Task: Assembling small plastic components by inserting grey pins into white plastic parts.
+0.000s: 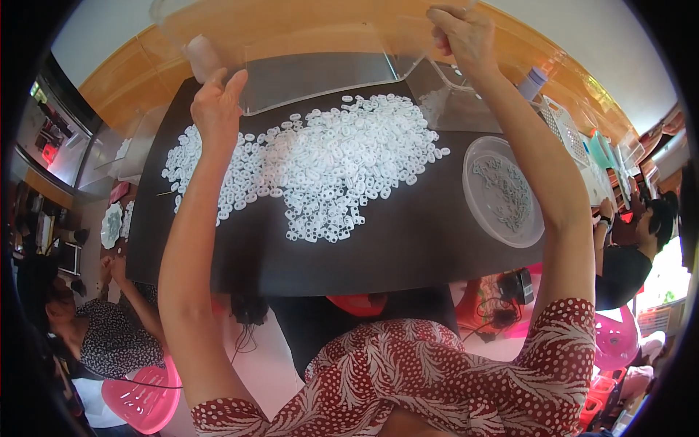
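Clear plastic bin (320, 97) was over far edge of table (364, 266); right hand (466, 40) curled tight on its side, left hand (218, 102) half-curled, grip unclear. Judged light, stiff, slippery; opposite rims best hold.

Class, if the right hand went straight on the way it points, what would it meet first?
Past the clear plastic container it seems to hold, the right hand would probably meet the orange wall panel first; depth is unclear.
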Demonstrator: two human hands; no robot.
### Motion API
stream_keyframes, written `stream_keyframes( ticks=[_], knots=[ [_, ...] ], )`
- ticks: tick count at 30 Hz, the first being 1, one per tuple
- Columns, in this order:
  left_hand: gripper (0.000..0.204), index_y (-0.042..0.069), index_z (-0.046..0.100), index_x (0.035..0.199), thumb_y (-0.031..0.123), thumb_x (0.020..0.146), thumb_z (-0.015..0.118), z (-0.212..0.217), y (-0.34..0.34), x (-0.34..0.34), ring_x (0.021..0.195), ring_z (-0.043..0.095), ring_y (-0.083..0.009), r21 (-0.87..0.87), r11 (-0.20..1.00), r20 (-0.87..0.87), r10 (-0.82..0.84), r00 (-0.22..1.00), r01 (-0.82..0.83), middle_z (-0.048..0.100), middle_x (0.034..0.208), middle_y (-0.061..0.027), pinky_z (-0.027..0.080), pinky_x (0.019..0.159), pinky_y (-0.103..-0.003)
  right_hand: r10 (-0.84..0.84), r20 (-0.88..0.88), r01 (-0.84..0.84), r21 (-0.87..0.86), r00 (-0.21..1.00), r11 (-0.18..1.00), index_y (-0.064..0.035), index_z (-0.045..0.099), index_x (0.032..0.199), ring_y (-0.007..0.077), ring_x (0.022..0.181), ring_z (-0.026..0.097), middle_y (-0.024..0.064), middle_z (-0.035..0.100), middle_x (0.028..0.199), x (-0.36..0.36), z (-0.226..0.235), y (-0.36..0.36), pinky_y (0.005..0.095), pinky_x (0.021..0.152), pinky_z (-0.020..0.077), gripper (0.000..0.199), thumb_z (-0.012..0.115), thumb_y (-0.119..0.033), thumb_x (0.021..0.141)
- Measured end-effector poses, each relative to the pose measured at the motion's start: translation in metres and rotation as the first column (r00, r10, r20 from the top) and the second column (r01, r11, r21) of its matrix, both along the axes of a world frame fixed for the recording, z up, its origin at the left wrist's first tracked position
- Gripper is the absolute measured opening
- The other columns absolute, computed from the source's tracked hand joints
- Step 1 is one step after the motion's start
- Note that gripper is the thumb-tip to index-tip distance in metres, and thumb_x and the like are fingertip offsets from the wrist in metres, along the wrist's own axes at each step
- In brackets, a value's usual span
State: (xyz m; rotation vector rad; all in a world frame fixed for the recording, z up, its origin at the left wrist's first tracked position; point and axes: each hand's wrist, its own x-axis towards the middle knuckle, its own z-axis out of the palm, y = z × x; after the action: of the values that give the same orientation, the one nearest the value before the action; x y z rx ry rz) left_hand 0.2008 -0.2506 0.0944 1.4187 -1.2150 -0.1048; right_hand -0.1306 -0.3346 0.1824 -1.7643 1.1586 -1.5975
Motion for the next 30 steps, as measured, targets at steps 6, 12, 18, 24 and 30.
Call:
stream_keyframes(
  ticks=[6,12,18,24,30],
  knots=[
    [0.024,0.000,0.066,0.079,0.024,0.079,0.065,-0.005,-0.055,0.029,0.049,0.060,-0.0206,0.153,0.985,0.066,0.065,0.996,-0.074,0.060,0.057,-0.0119,0.047,0.055,-0.033,0.004,-0.149,0.016,0.130,0.989,0.991,-0.0018,0.065,0.075,0.0138,0.051,0.055,0.0058,0.055,0.055,0.027,0.003,-0.068,0.0274,0.046,0.0440,0.014,0.066,-0.015,0.074],
    [0.019,0.001,0.066,0.078,0.019,0.080,0.061,-0.022,-0.097,0.033,0.050,0.061,-0.0240,0.200,0.977,0.021,0.073,0.997,-0.075,0.060,0.057,-0.0123,0.048,0.055,-0.036,-0.200,-0.370,0.218,0.008,0.907,0.976,-0.0051,0.070,0.076,0.0219,0.051,0.061,0.0113,0.059,0.052,0.027,-0.021,-0.123,0.0339,0.055,0.0507,0.018,0.066,-0.022,0.070],
    [0.020,-0.001,0.062,0.096,0.011,0.081,0.056,-0.058,-0.145,0.056,0.048,0.057,-0.0127,0.185,0.981,0.156,0.034,0.987,-0.063,0.059,0.066,-0.0082,0.045,0.041,-0.025,-0.274,-0.439,0.306,0.003,0.856,0.952,-0.0077,0.071,0.080,0.0242,0.063,0.065,0.0116,0.065,0.065,0.037,-0.034,-0.156,0.0374,0.064,0.0516,0.023,0.069,-0.027,0.069],
    [0.036,-0.002,0.064,0.098,0.023,0.074,0.053,-0.063,-0.158,0.046,0.099,0.058,-0.0412,0.234,0.968,0.232,0.033,0.972,-0.088,0.061,0.100,-0.0276,0.044,0.087,-0.044,-0.332,-0.445,0.290,-0.161,0.832,0.943,-0.0045,0.064,0.075,0.0204,0.059,0.058,0.0077,0.059,0.063,0.019,-0.065,-0.205,0.0344,0.053,0.0454,0.019,0.070,-0.022,0.072],
    [0.049,-0.001,0.063,0.100,0.039,0.072,0.061,-0.059,-0.142,0.053,0.098,0.058,-0.0404,0.355,0.930,0.345,-0.038,0.938,-0.093,0.062,0.100,-0.0250,0.045,0.086,-0.043,-0.163,-0.344,0.181,0.020,0.925,0.983,-0.0028,0.060,0.067,0.0196,0.047,0.052,0.0089,0.055,0.055,0.036,-0.062,-0.198,0.0364,0.042,0.0420,0.020,0.071,-0.018,0.072]
  ],
)
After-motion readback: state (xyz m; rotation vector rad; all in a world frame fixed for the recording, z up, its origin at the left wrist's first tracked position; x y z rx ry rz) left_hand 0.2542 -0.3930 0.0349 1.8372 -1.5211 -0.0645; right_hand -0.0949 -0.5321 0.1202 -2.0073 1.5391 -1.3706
